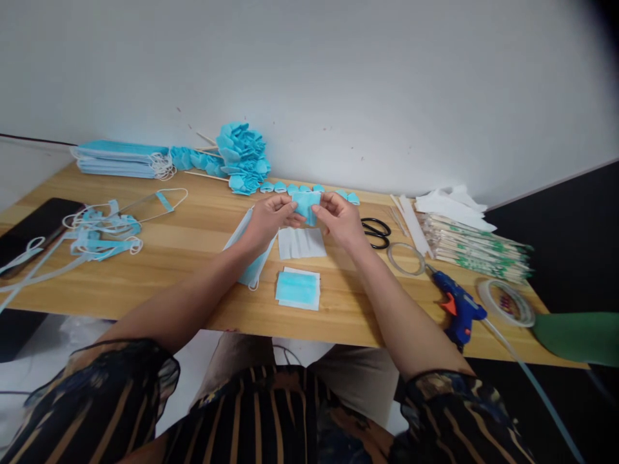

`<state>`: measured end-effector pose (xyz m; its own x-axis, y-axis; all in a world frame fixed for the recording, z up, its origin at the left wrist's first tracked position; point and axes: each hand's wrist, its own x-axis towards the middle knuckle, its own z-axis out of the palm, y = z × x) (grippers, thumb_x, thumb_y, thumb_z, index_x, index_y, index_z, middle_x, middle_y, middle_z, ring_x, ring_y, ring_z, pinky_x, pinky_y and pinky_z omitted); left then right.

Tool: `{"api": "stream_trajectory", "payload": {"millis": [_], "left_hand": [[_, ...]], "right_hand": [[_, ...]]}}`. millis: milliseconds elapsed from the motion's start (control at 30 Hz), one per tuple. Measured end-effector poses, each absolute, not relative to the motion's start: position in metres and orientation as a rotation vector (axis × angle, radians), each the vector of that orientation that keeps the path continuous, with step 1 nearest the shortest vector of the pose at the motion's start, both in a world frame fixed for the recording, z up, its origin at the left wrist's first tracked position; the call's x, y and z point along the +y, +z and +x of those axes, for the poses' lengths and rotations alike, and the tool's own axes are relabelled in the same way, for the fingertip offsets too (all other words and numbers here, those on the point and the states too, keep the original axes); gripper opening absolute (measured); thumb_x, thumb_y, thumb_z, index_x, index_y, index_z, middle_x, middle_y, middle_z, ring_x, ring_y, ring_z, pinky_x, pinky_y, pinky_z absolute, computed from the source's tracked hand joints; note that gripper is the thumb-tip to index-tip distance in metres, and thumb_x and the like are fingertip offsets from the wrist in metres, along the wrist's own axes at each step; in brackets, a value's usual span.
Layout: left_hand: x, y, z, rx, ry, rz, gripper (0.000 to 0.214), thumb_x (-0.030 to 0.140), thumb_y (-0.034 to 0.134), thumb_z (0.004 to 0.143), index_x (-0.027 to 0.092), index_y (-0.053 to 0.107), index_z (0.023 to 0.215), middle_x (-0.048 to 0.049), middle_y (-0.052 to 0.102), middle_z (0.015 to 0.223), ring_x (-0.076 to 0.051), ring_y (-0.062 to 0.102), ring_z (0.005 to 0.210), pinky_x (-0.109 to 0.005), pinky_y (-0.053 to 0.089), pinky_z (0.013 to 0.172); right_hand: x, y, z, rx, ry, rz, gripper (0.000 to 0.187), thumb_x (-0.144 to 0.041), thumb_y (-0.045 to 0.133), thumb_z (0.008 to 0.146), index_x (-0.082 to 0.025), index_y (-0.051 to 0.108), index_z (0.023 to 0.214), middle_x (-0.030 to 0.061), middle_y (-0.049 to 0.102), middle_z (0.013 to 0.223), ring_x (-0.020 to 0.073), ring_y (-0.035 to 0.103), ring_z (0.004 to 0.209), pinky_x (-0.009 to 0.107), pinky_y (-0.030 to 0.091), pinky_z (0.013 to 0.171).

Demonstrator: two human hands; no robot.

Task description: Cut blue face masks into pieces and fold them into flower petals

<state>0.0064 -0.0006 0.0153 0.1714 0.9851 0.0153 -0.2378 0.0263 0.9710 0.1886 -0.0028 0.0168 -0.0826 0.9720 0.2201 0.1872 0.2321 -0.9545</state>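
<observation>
A small blue piece of face mask fabric [306, 205] is stretched between my two hands above the middle of the table. My left hand [273, 220] pinches its left edge, and my right hand [338, 218] pinches the right one. Just below lies a white fabric piece [302, 243]. Nearer to me, a blue cut piece [297, 287] rests on white layers. A whole face mask [254, 265] lies partly under my left forearm. Behind my hands runs a row of small folded blue petals [279, 187]. Black-handled scissors [377, 233] sit beside my right hand, their blades hidden.
Blue fabric flowers [242, 158] on sticks and stacked masks [120, 160] stand along the wall. Mask scraps [104, 232] and a dark phone-like slab [41, 229] lie left. Rightward are a blue glue gun [459, 308], tape rolls [507, 303], and bundled wrapped sticks [476, 248].
</observation>
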Motion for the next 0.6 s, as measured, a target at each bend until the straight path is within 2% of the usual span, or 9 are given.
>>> {"api": "stream_trajectory", "payload": {"millis": [100, 233, 400, 500, 600], "left_hand": [[-0.0014, 0.0154, 0.0061, 0.894, 1.177, 1.113, 0.027, 0.033, 0.082, 0.084, 0.016, 0.060, 0.080, 0.0000, 0.074, 0.071, -0.014, 0.076, 0.068, -0.025, 0.061, 0.067], [-0.0011, 0.0153, 0.0050, 0.897, 1.166, 1.118, 0.028, 0.035, 0.082, 0.083, 0.017, 0.061, 0.079, 0.0003, 0.073, 0.067, -0.014, 0.073, 0.063, -0.024, 0.059, 0.064], [-0.0007, 0.0148, 0.0052, 0.921, 1.192, 1.112, 0.025, 0.032, 0.081, 0.085, 0.017, 0.062, 0.080, 0.0013, 0.071, 0.065, -0.013, 0.072, 0.060, -0.023, 0.056, 0.058], [-0.0013, 0.0139, 0.0062, 0.921, 1.212, 1.095, 0.023, 0.031, 0.081, 0.086, 0.017, 0.062, 0.082, 0.0016, 0.071, 0.068, -0.014, 0.074, 0.064, -0.024, 0.058, 0.062], [-0.0015, 0.0132, 0.0071, 0.919, 1.220, 1.111, 0.022, 0.030, 0.081, 0.085, 0.016, 0.063, 0.083, 0.0016, 0.072, 0.070, -0.014, 0.075, 0.067, -0.023, 0.059, 0.063]], "right_hand": [[-0.0004, 0.0155, 0.1894, -1.499, 1.002, -1.157, 0.035, -0.050, 0.079, 0.072, -0.022, 0.065, 0.088, -0.0020, 0.060, 0.070, 0.0120, 0.050, 0.055, 0.025, 0.039, 0.041], [0.0014, 0.0144, 0.1901, -1.459, 0.976, -1.173, 0.038, -0.055, 0.078, 0.074, -0.023, 0.058, 0.073, -0.0044, 0.051, 0.061, 0.0111, 0.045, 0.053, 0.027, 0.044, 0.045], [0.0020, 0.0120, 0.1881, -1.396, 1.031, -1.129, 0.037, -0.055, 0.080, 0.071, -0.023, 0.063, 0.077, -0.0018, 0.061, 0.069, 0.0150, 0.058, 0.065, 0.034, 0.059, 0.064], [0.0025, 0.0101, 0.1877, -1.400, 1.047, -1.128, 0.037, -0.055, 0.081, 0.071, -0.023, 0.064, 0.080, -0.0003, 0.065, 0.074, 0.0171, 0.063, 0.071, 0.037, 0.061, 0.076], [0.0021, 0.0094, 0.1877, -1.402, 1.064, -1.129, 0.041, -0.060, 0.080, 0.071, -0.024, 0.064, 0.080, 0.0006, 0.066, 0.077, 0.0183, 0.064, 0.075, 0.038, 0.062, 0.078]]}}
